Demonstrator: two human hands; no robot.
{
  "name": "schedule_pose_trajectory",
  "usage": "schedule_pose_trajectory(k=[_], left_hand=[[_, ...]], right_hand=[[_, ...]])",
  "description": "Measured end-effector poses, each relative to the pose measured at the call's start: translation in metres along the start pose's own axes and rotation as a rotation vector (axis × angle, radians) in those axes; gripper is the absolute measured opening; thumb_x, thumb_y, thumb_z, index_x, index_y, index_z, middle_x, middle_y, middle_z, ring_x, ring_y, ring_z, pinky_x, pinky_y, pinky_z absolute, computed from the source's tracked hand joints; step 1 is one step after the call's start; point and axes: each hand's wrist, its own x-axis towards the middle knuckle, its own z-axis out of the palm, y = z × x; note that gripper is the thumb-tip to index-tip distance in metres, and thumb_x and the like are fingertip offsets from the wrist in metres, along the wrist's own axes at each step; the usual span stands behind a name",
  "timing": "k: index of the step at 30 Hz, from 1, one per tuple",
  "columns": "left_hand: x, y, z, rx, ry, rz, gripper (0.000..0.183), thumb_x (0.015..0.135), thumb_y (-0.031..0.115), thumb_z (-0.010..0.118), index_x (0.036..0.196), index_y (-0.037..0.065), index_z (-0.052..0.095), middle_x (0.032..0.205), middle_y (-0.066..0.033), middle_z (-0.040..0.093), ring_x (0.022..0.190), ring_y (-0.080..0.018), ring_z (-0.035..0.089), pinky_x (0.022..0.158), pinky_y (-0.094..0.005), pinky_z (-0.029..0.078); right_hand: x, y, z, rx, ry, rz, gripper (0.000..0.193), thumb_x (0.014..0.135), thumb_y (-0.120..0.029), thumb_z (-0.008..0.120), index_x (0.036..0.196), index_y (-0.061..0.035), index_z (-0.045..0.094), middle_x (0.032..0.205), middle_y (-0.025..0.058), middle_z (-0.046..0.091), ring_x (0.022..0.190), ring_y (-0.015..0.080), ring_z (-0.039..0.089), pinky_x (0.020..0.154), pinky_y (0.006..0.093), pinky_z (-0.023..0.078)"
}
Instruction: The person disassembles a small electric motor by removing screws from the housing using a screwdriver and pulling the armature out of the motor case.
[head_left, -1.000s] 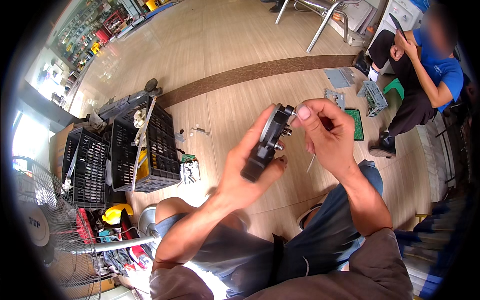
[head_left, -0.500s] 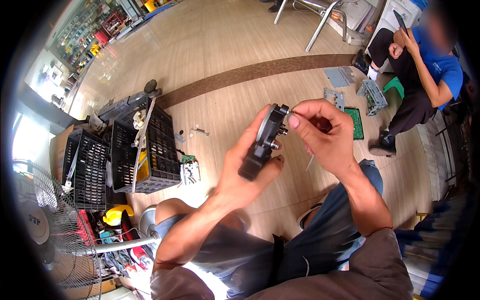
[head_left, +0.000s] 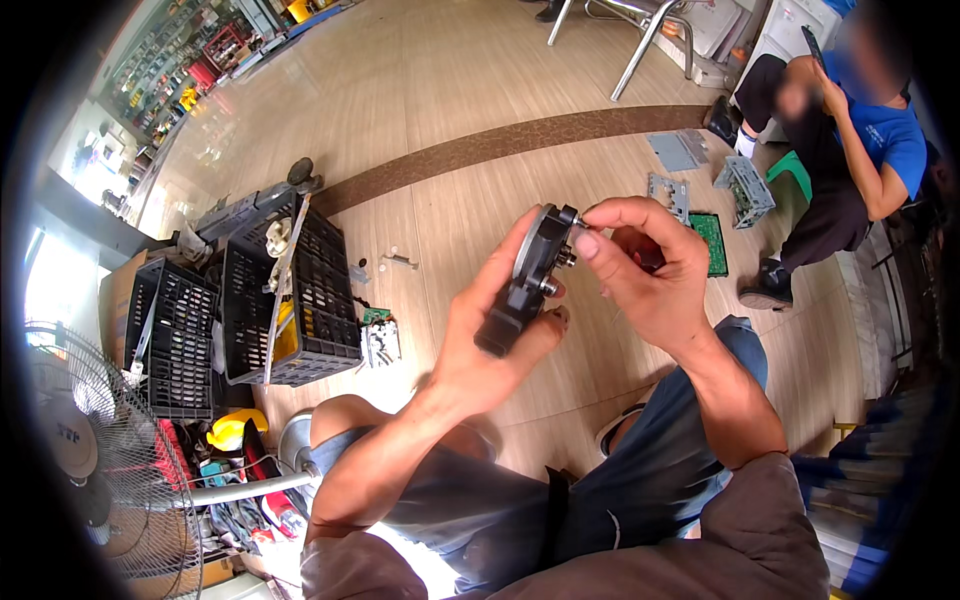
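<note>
In my left hand (head_left: 490, 345) is a black mechanical part (head_left: 528, 290), tilted, with a pale rounded rim on its far side and several small metal studs facing right. My fingers run along its left side and my thumb presses from below. My right hand (head_left: 650, 270) is at the upper end of the part. Its thumb and forefinger pinch together close to the small lug there; a tiny metal piece seems to be between the fingertips, too small to name. The other right fingers are curled in, partly hidden.
Black plastic crates (head_left: 300, 310) stand to the left, near a wire fan (head_left: 85, 450). On the floor lie a green circuit board (head_left: 709, 245), a metal frame (head_left: 745, 192) and grey plates (head_left: 677, 150). A seated person in a blue shirt (head_left: 880, 145) holds a phone at right.
My right fingertips have shifted slightly at the lug, and the thin rod below that hand no longer shows. My left hand keeps its hold. The seated person's phone hand moved a little.
</note>
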Motion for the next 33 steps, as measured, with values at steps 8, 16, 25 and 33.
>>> schedule_pose_trajectory(k=[8,16,25,33], left_hand=[[0.002,0.0,0.002,0.079,0.027,-0.056,0.08,0.078,-0.009,0.062,0.152,0.01,0.039,0.112,-0.0054,0.063,0.096,-0.0118,0.06,0.079,-0.0235,0.049],[0.001,0.008,-0.001,0.096,0.075,-0.129,0.082,0.077,-0.011,0.061,0.153,0.01,0.037,0.109,-0.0049,0.061,0.094,-0.0116,0.06,0.082,-0.0259,0.051],[0.003,-0.001,0.0,0.056,0.036,-0.087,0.082,0.078,-0.01,0.061,0.153,0.01,0.037,0.108,-0.0049,0.062,0.095,-0.0119,0.06,0.083,-0.0269,0.052],[-0.002,-0.002,-0.002,0.025,0.043,-0.11,0.08,0.079,-0.008,0.062,0.153,0.011,0.038,0.104,-0.0044,0.063,0.095,-0.0103,0.06,0.084,-0.0258,0.05]], right_hand=[[0.001,0.004,0.001,0.125,0.018,0.232,0.016,0.095,-0.018,0.07,0.092,-0.0024,0.068,0.072,-0.0073,0.056,0.064,0.0012,0.044,0.054,0.0198,0.037],[0.006,0.001,0.007,0.111,-0.037,0.177,0.018,0.094,-0.017,0.071,0.091,0.0003,0.069,0.07,-0.0001,0.064,0.063,0.0034,0.052,0.055,0.0238,0.045],[-0.003,0.006,0.003,0.037,-0.006,0.087,0.016,0.09,-0.004,0.073,0.105,-0.0012,0.068,0.093,0.0004,0.07,0.069,0.0011,0.057,0.058,0.0193,0.047],[-0.007,0.012,0.011,0.049,0.032,0.042,0.016,0.089,-0.002,0.073,0.104,-0.0027,0.07,0.089,-0.0006,0.07,0.065,0.0001,0.055,0.054,0.0189,0.044]])
